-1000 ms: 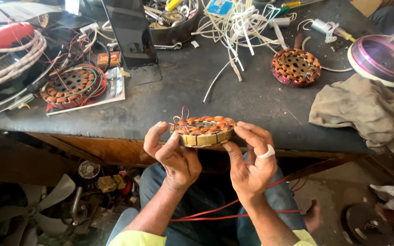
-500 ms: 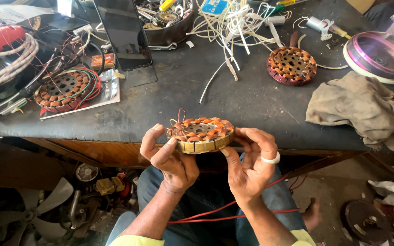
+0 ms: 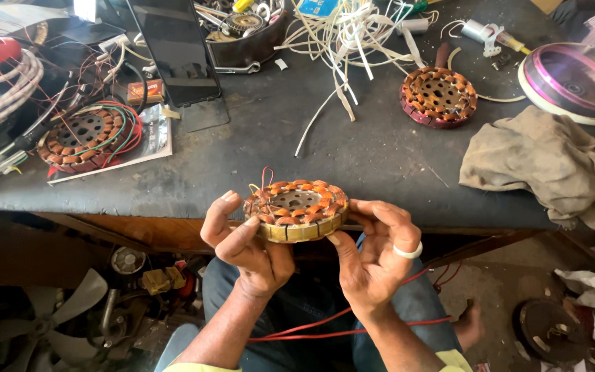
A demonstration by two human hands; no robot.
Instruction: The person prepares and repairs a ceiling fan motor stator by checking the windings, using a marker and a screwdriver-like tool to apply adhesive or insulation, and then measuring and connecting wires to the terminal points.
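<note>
A round motor stator (image 3: 296, 209) with orange copper windings and a brass-coloured rim is held flat between both of my hands, just in front of the dark workbench (image 3: 352, 158) edge. My left hand (image 3: 242, 244) grips its left side with the thumb on top. My right hand (image 3: 374, 249), with a white ring on one finger, holds its right side. Thin red and yellow lead wires stick up from the stator's far left edge.
Two more wound stators lie on the bench, one at left (image 3: 85, 138) on a white paper, one at back right (image 3: 439, 96). A grey rag (image 3: 549, 165), pink-rimmed disc (image 3: 573, 79), white cords (image 3: 352, 34), a black tablet (image 3: 173, 52) and a fan (image 3: 43, 317) on the floor surround me.
The stator and both hands have stayed nearly in place, with the fingers shifting slightly around the rim. The view has drifted a little.
</note>
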